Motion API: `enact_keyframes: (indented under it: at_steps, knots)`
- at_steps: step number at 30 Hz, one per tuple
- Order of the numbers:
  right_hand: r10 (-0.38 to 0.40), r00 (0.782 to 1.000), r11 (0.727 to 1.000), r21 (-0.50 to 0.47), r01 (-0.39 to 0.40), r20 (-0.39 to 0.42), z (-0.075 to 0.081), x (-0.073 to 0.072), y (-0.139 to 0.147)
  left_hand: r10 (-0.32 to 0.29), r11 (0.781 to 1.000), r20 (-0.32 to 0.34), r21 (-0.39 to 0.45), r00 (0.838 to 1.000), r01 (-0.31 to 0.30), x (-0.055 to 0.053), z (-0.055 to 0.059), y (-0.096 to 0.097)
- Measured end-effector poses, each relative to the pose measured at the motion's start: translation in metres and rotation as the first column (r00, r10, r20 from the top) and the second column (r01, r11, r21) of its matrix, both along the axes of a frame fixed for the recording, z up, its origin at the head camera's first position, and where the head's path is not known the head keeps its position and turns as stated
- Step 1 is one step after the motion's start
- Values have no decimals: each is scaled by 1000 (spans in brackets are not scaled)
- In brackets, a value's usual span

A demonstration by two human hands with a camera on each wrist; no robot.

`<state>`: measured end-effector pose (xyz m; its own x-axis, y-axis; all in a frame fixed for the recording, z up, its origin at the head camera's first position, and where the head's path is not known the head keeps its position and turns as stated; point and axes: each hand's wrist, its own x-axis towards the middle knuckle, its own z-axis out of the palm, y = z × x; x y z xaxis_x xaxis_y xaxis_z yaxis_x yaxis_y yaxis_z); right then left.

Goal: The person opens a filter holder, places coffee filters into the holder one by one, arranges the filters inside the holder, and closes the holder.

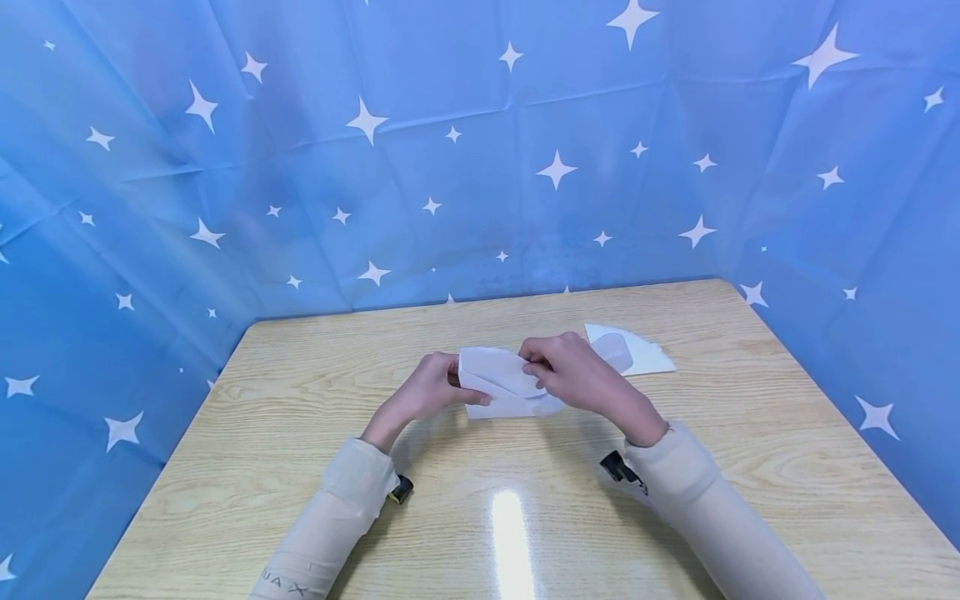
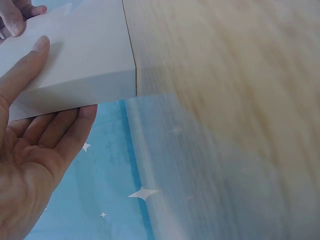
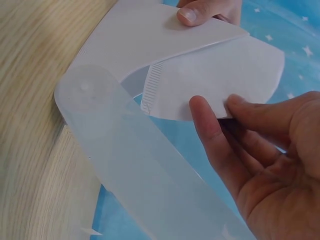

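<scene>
A flat white box (image 2: 90,55) is held above the wooden table in my left hand (image 1: 427,387). The thumb lies on its upper face and the fingers are underneath. A white paper coffee filter (image 3: 215,85) with a crimped edge sticks partly out of the box's opening; the rest is hidden inside. My right hand (image 1: 570,371) pinches the filter's edge between thumb and fingers. From one corner of the box, a long translucent plastic cover (image 3: 145,155) with a rounded end is swung outward, passing beneath the right hand.
Behind the right hand, a white fan-shaped paper (image 1: 651,358) lies on the wooden table (image 1: 315,358). The cover's far end overlaps it in the head view. A blue curtain (image 1: 450,167) with white stars surrounds the table's back and sides. Dark wrist devices (image 1: 618,468) sit below both sleeves.
</scene>
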<state>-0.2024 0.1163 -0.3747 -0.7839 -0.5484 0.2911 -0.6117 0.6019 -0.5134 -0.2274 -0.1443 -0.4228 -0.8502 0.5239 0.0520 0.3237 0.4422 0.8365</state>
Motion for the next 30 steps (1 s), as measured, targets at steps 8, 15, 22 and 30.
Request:
enact_keyframes:
  at_steps: [8, 15, 22, 30]
  knots:
    - [9, 999, 1000, 22, -10, 34, 0, 1, -1, 4, 1000, 5, 1, 1000, -4, 1, 0, 0]
    - [9, 999, 999, 47, -12, 52, 0, 2, -3, 1, 1000, 2, 2, 1000, -1, 1, -1, -1]
    - [5, 999, 998, 67, -9, 50, 0, 2, -4, 4, 1000, 4, -1, 1000, -4, 1, -1, -1]
    - [7, 998, 996, 92, -13, 67, 0, 2, -4, 3, 1000, 4, -5, 1000, -3, 0, 0, 0]
